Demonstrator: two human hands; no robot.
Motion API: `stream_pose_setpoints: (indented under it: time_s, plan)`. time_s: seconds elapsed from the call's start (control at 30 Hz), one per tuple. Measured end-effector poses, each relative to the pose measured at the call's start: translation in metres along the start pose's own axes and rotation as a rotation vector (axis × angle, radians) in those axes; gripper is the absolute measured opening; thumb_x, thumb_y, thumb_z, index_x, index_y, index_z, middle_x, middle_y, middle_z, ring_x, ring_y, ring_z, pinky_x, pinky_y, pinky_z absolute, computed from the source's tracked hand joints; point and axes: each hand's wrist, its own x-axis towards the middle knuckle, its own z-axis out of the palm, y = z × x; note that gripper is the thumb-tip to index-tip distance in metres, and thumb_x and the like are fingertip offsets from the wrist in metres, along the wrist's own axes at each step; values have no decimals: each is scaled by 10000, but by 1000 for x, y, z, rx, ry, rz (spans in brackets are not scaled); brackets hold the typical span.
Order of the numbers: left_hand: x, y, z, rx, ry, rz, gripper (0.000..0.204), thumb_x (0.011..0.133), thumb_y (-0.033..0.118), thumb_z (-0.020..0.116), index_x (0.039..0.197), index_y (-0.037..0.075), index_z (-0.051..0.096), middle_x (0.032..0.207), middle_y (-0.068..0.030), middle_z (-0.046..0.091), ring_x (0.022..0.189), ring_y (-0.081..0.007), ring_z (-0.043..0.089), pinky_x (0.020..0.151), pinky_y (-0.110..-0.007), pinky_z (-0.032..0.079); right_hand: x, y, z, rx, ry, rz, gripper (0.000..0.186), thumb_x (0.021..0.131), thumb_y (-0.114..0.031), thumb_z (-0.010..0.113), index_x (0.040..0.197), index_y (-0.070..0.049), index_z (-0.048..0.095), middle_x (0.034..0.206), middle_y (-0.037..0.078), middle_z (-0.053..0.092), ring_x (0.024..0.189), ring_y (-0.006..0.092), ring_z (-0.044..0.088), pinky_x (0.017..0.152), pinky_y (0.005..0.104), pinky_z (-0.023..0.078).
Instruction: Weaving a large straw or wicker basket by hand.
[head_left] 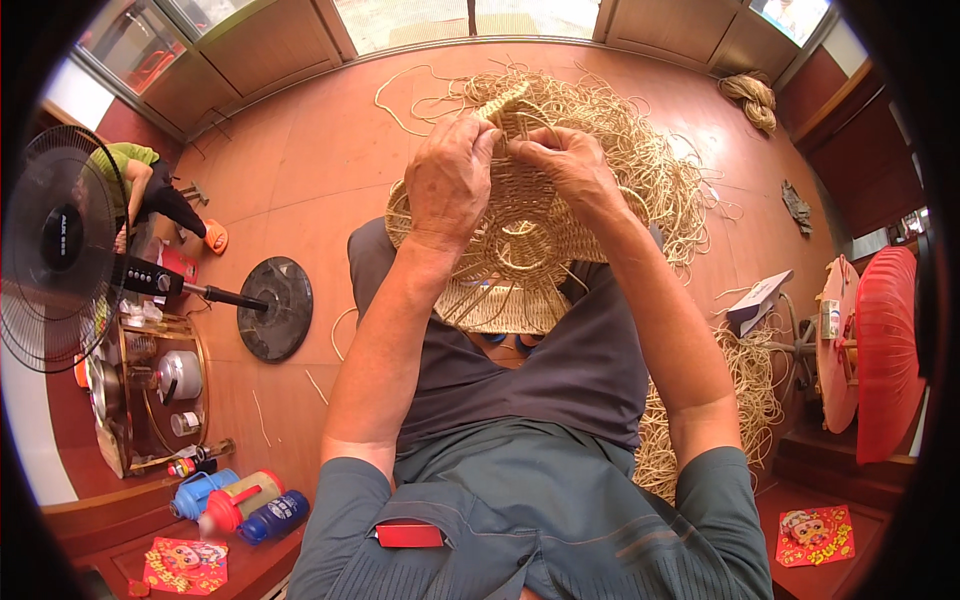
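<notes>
A half-woven straw basket [515,245] rests on my lap between my knees, with loose spokes around its round middle and a braided edge at its upper end. My left hand [450,180] grips that upper edge, thumb against the weave. Just to the right, my right hand [565,170] pinches the weave and straw cord at the same edge, fingers curled. The fingertips of both hands are close together, partly hidden by the cord and by each other.
Straw cord [660,170] heaps beyond the basket and at right. Left: a standing fan [65,240], a bent-over person [140,180] in orange sandals, a kettle shelf [205,350], bottles [270,515]. Right: red fan-like object [885,350], cord bundle [750,100]. Glass doors [420,15] stand ahead.
</notes>
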Motion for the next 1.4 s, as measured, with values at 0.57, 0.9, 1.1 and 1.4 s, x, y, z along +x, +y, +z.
stream_pose_setpoints:
  time_s: [0.57, 0.9, 1.1, 1.4]
  plan:
    - [2, 19, 16, 114, 70, -110, 183, 995, 210, 787, 934, 38, 778, 847, -132, 749, 774, -298, 739, 739, -438, 574, -6, -3, 8, 96, 3, -10, 278, 997, -277, 839, 1046, -3, 824, 906, 35, 795, 788, 90, 700, 728, 287, 568]
    - [-17, 2, 15, -381, 38, -273, 134, 1044, 122, 759, 1138, 37, 805, 919, 16, 724, 826, -62, 652, 757, -269, 554, -7, -2, 9, 125, -10, 71, 302, 1005, -284, 832, 1132, -11, 818, 1024, 30, 794, 927, 103, 693, 872, 287, 556]
    - [-20, 5, 16, -370, 32, -259, 157, 1028, 72, 762, 1179, 49, 802, 913, 38, 654, 810, -49, 604, 741, -252, 542, -8, 3, 11, 242, -7, -11, 232, 973, -179, 843, 1123, -6, 806, 984, 68, 814, 840, 129, 745, 766, 304, 619]
    - [-18, 8, 16, -323, 34, -245, 154, 1018, 66, 778, 1170, 46, 800, 948, 22, 667, 806, -63, 629, 743, -265, 560, -16, -7, 5, 275, -68, 58, 303, 992, -231, 836, 1203, -18, 795, 1117, 55, 800, 1030, 127, 706, 971, 304, 554]
